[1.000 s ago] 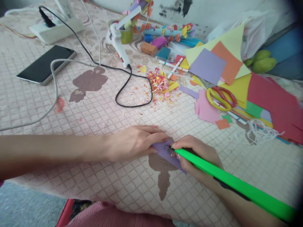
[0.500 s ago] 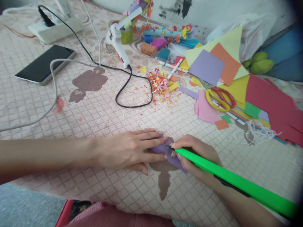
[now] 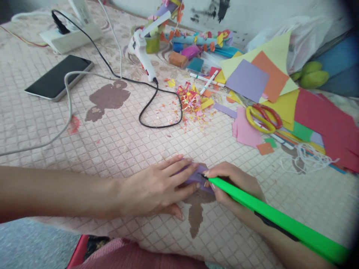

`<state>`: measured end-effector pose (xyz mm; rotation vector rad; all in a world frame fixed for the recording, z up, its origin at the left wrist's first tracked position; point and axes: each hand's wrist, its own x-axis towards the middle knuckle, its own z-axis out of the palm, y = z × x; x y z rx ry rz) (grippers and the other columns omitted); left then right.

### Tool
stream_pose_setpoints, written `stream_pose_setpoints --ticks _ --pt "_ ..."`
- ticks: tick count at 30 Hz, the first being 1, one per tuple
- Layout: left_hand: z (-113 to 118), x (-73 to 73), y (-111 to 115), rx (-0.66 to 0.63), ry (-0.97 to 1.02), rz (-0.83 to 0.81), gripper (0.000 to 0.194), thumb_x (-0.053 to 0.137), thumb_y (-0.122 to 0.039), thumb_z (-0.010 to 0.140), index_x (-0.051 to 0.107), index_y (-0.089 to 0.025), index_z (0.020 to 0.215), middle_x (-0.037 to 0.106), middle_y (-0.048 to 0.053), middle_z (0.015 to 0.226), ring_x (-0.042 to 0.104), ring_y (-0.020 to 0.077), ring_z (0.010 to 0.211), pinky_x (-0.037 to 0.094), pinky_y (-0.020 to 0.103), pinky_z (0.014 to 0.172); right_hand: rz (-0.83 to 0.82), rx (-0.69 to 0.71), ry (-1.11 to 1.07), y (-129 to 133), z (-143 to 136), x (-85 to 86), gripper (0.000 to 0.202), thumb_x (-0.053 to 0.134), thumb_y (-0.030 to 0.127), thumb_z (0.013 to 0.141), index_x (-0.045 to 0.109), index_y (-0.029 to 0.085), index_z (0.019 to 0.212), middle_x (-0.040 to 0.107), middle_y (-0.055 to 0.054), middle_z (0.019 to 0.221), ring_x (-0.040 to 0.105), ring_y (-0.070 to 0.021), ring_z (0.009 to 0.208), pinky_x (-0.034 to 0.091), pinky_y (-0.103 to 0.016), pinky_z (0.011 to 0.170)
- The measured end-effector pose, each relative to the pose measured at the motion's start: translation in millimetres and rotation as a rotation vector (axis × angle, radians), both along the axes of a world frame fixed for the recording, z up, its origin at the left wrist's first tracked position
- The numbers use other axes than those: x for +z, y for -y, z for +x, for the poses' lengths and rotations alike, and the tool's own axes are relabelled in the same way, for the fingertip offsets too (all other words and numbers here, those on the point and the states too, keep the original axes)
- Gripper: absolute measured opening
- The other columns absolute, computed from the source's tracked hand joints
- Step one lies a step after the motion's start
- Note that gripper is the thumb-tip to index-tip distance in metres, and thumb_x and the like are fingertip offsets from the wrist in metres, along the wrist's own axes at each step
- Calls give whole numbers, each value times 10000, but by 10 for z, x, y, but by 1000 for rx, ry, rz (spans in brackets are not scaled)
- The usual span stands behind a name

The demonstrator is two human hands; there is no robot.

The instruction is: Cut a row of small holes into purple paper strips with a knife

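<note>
Fingers spread and palm down, my left hand [image 3: 157, 185] presses a piece of purple paper [image 3: 206, 170] against the tablecloth. The left fingers cover much of the paper. In my right hand [image 3: 238, 183] is a long bright green pen-like tool [image 3: 269, 209] with a dark tip, gripped like a pen. That tip meets the purple paper just beyond my left fingertips. The tool's other end runs toward the lower right edge of the view; whether it is a pen or a cutter I cannot tell.
Beyond my hands lie paper scraps [image 3: 192, 99], a white glue gun [image 3: 143, 56] with a looped black cord, and a dark phone [image 3: 59, 76]. To the right are scissors [image 3: 263, 117], coloured paper sheets [image 3: 248, 80] and white string [image 3: 311, 158]. A power strip [image 3: 70, 37] stands back left.
My left hand has slid slightly toward me over the purple paper, and less of the paper's near end shows. My right hand still holds the tool at the paper. The view has shifted slightly.
</note>
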<state>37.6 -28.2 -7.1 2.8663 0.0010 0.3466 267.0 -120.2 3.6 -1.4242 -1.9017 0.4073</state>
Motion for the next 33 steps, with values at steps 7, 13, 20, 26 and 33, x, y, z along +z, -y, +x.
stream_pose_setpoints --ticks 7,13,20,26,33 --pt "9 74 -257 -142 -103 -101 638 578 -528 961 455 -197 1492 444 181 1544 392 325 1457 253 557 1231 10 -34 -21 1 -35 28 213 553 79 826 612 267 905 717 13 768 708 -142 662 581 -247 606" --pt "17 91 -454 -212 -145 -218 544 581 -451 982 478 -259 1481 296 77 1633 256 258 1533 145 487 1279 -3 -71 -38 18 -61 17 201 564 91 826 618 270 898 718 17 774 703 -139 651 573 -254 613" --pt "-2 91 -365 -158 -177 -60 592 550 -510 984 428 -270 1511 258 66 1650 267 310 1524 52 586 1263 -9 -68 -28 23 -48 14 188 571 105 826 624 270 901 716 18 767 699 -142 618 554 -254 556" --pt "-4 111 -339 -144 -178 6 609 545 -533 976 434 -266 1512 295 76 1642 269 380 1509 141 651 1228 12 -55 -19 14 -42 10 175 574 105 835 617 263 897 711 21 745 698 -134 607 542 -241 537" --pt "-17 80 -290 -120 -116 -14 663 530 -616 949 467 -247 1496 436 134 1558 362 401 1456 152 673 1212 26 -39 -23 3 -27 -37 205 563 82 836 615 265 911 711 26 740 693 -128 617 549 -237 563"
